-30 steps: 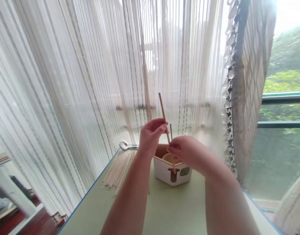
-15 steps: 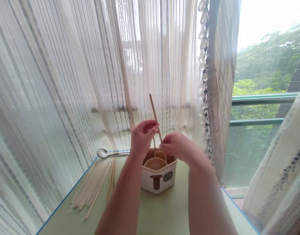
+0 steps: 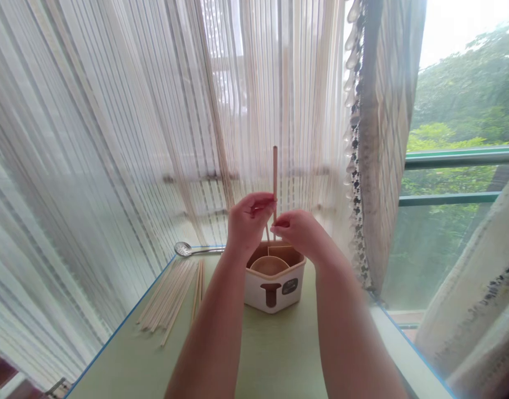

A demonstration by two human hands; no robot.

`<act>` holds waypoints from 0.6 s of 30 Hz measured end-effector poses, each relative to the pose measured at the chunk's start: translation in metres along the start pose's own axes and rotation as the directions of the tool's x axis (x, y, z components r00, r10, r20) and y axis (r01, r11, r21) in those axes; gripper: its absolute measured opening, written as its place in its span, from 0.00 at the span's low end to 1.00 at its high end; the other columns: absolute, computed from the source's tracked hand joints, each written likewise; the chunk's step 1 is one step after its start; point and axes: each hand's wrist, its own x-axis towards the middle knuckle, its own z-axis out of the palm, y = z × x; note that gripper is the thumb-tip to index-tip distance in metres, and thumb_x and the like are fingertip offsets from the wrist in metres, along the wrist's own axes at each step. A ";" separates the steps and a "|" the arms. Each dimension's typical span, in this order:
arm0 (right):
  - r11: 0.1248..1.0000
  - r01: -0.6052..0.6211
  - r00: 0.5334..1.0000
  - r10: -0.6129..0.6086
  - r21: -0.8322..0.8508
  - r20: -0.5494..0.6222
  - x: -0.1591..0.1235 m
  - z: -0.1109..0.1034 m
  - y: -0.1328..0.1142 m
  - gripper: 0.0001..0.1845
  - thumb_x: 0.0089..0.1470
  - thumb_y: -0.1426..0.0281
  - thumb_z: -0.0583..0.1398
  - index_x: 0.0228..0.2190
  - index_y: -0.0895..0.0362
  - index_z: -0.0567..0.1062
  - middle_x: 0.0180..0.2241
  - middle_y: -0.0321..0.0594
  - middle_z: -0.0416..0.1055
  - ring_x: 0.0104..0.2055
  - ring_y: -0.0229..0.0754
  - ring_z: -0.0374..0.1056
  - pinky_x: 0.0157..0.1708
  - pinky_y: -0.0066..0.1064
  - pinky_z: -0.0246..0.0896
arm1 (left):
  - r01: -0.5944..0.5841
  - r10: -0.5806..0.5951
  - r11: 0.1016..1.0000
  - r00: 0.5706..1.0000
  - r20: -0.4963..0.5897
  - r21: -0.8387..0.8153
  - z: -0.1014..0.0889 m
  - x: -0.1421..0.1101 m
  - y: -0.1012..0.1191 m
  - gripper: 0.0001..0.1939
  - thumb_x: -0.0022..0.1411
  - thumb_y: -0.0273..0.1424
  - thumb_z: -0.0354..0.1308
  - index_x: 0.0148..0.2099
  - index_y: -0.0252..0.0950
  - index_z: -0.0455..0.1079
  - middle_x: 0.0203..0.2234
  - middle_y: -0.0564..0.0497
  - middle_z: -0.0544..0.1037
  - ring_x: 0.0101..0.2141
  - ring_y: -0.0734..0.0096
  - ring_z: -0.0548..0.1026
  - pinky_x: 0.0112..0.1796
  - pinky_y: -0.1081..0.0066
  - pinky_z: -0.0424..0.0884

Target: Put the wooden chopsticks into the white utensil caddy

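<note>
A brown wooden chopstick (image 3: pixel 275 174) stands almost upright above the back of a white holder (image 3: pixel 254 291) with a tan, divided inside. My left hand (image 3: pixel 251 220) pinches it around the middle between thumb and fingertips. Lower down, the closed fingers of my right hand (image 3: pixel 298 230) are on the same chopstick, just above the holder's rim. Its lower end is hidden behind the hand and rim. Another thin stick (image 3: pixel 268 235) rises from the holder behind my left hand. A rounded compartment (image 3: pixel 270 266) shows at the holder's front.
Pale chopsticks (image 3: pixel 167 299) lie fanned out on the green table (image 3: pixel 275 354), left of the holder. Beside them are a few darker sticks (image 3: pixel 197 288), partly covered by my left forearm. At the back lies a metal slotted spoon (image 3: pixel 183 249). Sheer curtains (image 3: pixel 125 111) hang behind.
The chopstick has swung from a leftward lean to nearly vertical, and its lower end has moved from the holder's front right toward the back. Both hands have risen slightly. The view has shifted a little.
</note>
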 end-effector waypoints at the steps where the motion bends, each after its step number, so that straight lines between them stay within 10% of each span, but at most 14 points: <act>1: 1.000 0.006 1.000 -0.006 0.000 -0.002 0.001 0.003 0.001 0.09 0.47 0.69 0.59 0.22 0.57 0.77 0.18 0.35 0.68 0.21 0.32 0.57 0.22 0.24 0.48 | -0.002 0.002 1.000 1.000 0.013 0.020 0.000 0.000 -0.002 0.09 0.51 0.32 0.61 0.37 0.36 0.74 0.30 0.50 0.78 0.32 0.72 0.77 0.36 0.71 0.74; 18: 1.000 0.003 1.000 -0.003 -0.020 -0.024 0.009 0.012 0.004 0.09 0.47 0.68 0.58 0.22 0.58 0.77 0.19 0.35 0.67 0.21 0.33 0.55 0.23 0.26 0.47 | -0.055 0.055 0.994 0.998 0.002 0.093 -0.004 0.003 -0.017 0.08 0.53 0.31 0.60 0.38 0.36 0.73 0.31 0.50 0.78 0.33 0.72 0.76 0.36 0.70 0.74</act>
